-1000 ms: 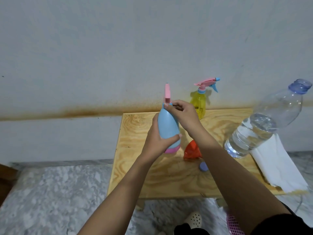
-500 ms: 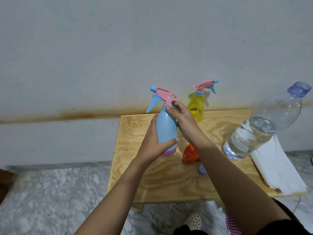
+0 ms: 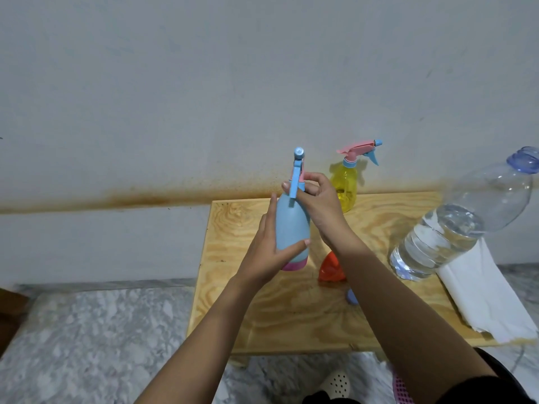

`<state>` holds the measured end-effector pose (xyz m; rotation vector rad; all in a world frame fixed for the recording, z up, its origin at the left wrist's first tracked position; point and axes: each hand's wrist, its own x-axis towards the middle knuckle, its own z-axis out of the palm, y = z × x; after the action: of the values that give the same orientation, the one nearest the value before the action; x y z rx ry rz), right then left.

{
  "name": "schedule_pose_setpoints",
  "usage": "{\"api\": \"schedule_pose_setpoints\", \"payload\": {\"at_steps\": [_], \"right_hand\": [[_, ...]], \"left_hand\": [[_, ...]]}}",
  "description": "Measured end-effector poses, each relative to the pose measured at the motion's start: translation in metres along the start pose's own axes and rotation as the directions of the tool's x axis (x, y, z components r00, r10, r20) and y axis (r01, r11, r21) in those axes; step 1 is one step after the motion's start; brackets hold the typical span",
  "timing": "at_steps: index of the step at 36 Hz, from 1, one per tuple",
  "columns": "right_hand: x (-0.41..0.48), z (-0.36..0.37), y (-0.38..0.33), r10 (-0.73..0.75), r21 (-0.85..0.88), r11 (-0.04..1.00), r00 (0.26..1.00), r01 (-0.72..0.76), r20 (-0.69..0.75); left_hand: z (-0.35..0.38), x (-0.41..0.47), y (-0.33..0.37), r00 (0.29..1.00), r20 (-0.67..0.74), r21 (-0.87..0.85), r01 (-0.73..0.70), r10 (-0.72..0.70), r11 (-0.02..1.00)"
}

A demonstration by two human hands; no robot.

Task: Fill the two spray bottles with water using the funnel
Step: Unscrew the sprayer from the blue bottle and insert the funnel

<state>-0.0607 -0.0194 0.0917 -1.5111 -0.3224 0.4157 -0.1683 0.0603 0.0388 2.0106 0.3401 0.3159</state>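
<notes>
In the head view, the blue spray bottle (image 3: 291,228), upright over the wooden table (image 3: 233,316), is clasped round its body by the left hand (image 3: 271,252) and pinched at its sprayer collar (image 3: 298,186) by the right hand (image 3: 318,205), so twisting of the head is judged the step in hand, with a reach for the orange funnel (image 3: 329,268) lying nearby likely called for next.

White paper towel (image 3: 481,293) is laid at the right end of the plywood table (image 3: 233,287). Marbled grey floor (image 3: 87,330) is seen below. A rust-brown stain (image 3: 145,198) is noted along the wall (image 3: 204,83).
</notes>
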Motion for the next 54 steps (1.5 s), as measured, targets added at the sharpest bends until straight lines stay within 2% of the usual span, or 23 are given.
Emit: {"api": "schedule_pose_setpoints", "payload": {"at_steps": [5,12,15,18,25,28,34,47,54], "right_hand": [[-0.003,0.000,-0.001,0.021,0.067,0.997,0.994,-0.028,0.105],[-0.009,0.006,0.002,0.005,0.153,0.988,0.999,0.001,-0.037],[-0.011,0.006,0.004,0.026,0.223,0.974,0.999,-0.031,0.025],[-0.014,0.006,0.007,0.035,0.204,0.978,0.996,-0.052,0.085],[-0.012,0.012,0.004,-0.022,0.004,1.000,0.999,0.023,-0.041],[-0.012,0.011,-0.001,-0.043,-0.044,0.998,0.999,0.043,-0.010],[-0.008,0.007,-0.018,0.002,-0.012,1.000,0.998,-0.002,0.062],[0.000,-0.001,-0.037,-0.097,0.004,0.995,0.994,0.097,-0.045],[0.014,-0.017,-0.064,-0.167,-0.058,0.985,0.979,0.161,-0.115]], "left_hand": [[-0.001,0.002,0.000,1.000,-0.014,-0.054,0.013,-0.014,0.998],[-0.001,0.003,-0.001,0.999,-0.014,-0.078,0.028,-0.029,0.997],[-0.003,0.003,-0.002,0.999,-0.023,-0.062,0.025,-0.026,0.998],[-0.003,0.002,-0.004,0.999,-0.025,-0.049,0.023,-0.024,0.999],[-0.003,0.000,-0.010,1.000,-0.001,0.019,0.014,-0.014,1.000],[-0.004,-0.002,-0.012,1.000,0.003,0.023,0.016,-0.016,1.000],[-0.008,-0.007,-0.019,0.999,-0.018,-0.010,0.038,-0.039,0.999],[-0.012,-0.026,-0.045,0.991,-0.119,0.100,0.080,-0.067,0.992],[-0.015,-0.033,-0.058,0.975,-0.172,0.061,0.153,-0.140,0.986]]}}
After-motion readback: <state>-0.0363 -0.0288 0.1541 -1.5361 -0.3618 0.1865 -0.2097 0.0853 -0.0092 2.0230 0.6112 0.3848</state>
